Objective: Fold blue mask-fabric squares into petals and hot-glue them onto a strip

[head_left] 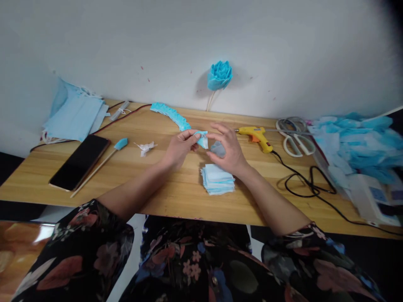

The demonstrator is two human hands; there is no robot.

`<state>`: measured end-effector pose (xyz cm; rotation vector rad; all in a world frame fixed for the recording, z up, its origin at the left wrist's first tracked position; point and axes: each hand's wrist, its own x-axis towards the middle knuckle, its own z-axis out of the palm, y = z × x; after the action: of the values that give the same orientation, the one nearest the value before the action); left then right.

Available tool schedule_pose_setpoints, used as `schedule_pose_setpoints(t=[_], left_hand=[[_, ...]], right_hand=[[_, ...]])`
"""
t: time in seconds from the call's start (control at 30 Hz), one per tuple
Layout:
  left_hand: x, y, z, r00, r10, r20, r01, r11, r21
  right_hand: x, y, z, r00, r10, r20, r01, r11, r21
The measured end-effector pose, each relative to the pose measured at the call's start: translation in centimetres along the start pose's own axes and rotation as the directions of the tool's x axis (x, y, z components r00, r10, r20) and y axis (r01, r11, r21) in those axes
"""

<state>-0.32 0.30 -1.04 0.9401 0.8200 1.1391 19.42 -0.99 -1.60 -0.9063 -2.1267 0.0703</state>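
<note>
My left hand (181,149) pinches a small folded blue-and-white fabric piece (202,141) between thumb and fingers. My right hand (229,151) is beside it with thumb and fingers spread; one fingertip comes up to the piece, and I cannot tell if it touches. A greyish, see-through item (218,149) lies partly hidden behind the right hand. Just below that hand sits a stack of light blue fabric squares (218,179). A curved row of overlapping folded blue pieces (170,114) runs from the back of the table towards my left hand.
A yellow glue gun (256,135) with a black cord, white-handled scissors (297,144) and a heap of blue fabric (362,142) are at right. At left lie face masks (75,113), a phone (80,161) and a blue-tipped stick (100,167). A blue fabric flower (219,75) leans by the wall.
</note>
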Motion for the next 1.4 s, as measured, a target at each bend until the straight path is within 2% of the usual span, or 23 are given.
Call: schedule_pose_setpoints(t=[0.33,0.53,0.6,0.7,0.8,0.9,1.03,1.27,1.4], left_hand=[[-0.4,-0.2,0.3,0.999,-0.022,0.049,0.023,0.999,-0.024],[-0.2,-0.4,0.3,0.999,0.048,-0.004,-0.047,0.995,0.085],[-0.2,-0.5,0.2,0.997,0.070,-0.019,-0.068,0.991,0.116],[-0.1,-0.6,0.2,0.996,0.083,-0.031,-0.078,0.985,0.151],[-0.1,-0.5,0.2,0.995,0.091,-0.038,-0.083,0.980,0.178],[0.0,-0.6,0.2,0.994,0.104,-0.032,-0.096,0.978,0.187],[0.0,-0.8,0.2,0.992,0.122,-0.019,-0.117,0.978,0.172],[-0.1,-0.5,0.2,0.994,0.101,-0.034,-0.094,0.981,0.167],[-0.1,-0.5,0.2,0.994,0.107,-0.029,-0.101,0.982,0.157]], right_hand=[[0.1,0.3,0.6,0.986,-0.120,-0.113,0.111,0.990,-0.084],[0.1,0.1,0.7,0.992,-0.099,-0.073,0.096,0.994,-0.042],[0.1,-0.2,0.8,0.994,-0.071,-0.081,0.071,0.997,-0.002],[0.2,-0.7,0.8,0.996,0.058,-0.073,-0.054,0.997,0.061],[0.2,-1.0,0.7,0.980,0.192,-0.059,-0.183,0.975,0.127],[0.2,-1.2,0.5,0.964,0.257,-0.067,-0.242,0.953,0.181],[0.3,-1.3,0.4,0.956,0.284,-0.072,-0.261,0.938,0.229],[0.3,-1.2,0.4,0.963,0.264,-0.063,-0.247,0.948,0.199],[0.2,-1.3,0.5,0.949,0.308,-0.070,-0.288,0.934,0.210]])
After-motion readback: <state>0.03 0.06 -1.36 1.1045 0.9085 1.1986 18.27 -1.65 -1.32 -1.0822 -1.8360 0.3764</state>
